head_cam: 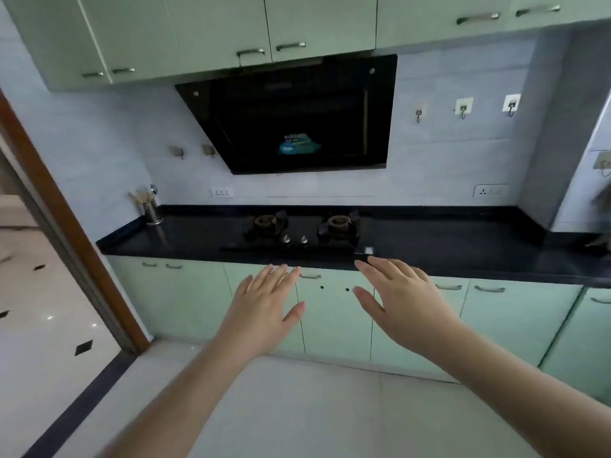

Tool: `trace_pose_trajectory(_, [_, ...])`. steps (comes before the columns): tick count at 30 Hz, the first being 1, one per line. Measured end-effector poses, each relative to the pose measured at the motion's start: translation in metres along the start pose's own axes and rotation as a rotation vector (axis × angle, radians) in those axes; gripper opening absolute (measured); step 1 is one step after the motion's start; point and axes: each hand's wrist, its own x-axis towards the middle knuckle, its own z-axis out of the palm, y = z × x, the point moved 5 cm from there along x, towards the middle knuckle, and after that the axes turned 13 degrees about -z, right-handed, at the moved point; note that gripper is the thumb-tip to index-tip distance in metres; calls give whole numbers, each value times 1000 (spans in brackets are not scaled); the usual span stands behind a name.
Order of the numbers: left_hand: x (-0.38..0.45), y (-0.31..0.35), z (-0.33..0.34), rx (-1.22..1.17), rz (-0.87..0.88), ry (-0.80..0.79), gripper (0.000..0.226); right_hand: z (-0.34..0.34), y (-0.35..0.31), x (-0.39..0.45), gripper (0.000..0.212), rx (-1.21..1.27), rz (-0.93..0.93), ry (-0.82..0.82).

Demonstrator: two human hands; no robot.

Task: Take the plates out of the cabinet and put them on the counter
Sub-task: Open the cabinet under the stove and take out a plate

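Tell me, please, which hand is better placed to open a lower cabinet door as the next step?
Probably the right hand. Both hands are open and empty, stretched toward the lower cabinet doors. The right one is further forward, its fingertips near the counter edge. The left hand hangs slightly lower. All doors are closed, and no plates are visible.

- Left hand [264, 300] and right hand [401, 300] reach forward, fingers straight, holding nothing.
- Black counter [446, 252] carries a two-burner hob [301, 231] (utensil holder [150, 209] far left).
- Pale green lower cabinets [334, 319], doors closed.
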Motion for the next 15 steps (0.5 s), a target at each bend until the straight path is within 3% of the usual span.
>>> trace_pose_trajectory(8, [46, -77, 47, 19, -59, 12, 74, 77, -29, 87, 63, 45, -114, -104])
trace_pose_trajectory(15, [106, -168, 82, 17, -136, 8, 74, 131, -57, 190, 60, 19, -110, -84])
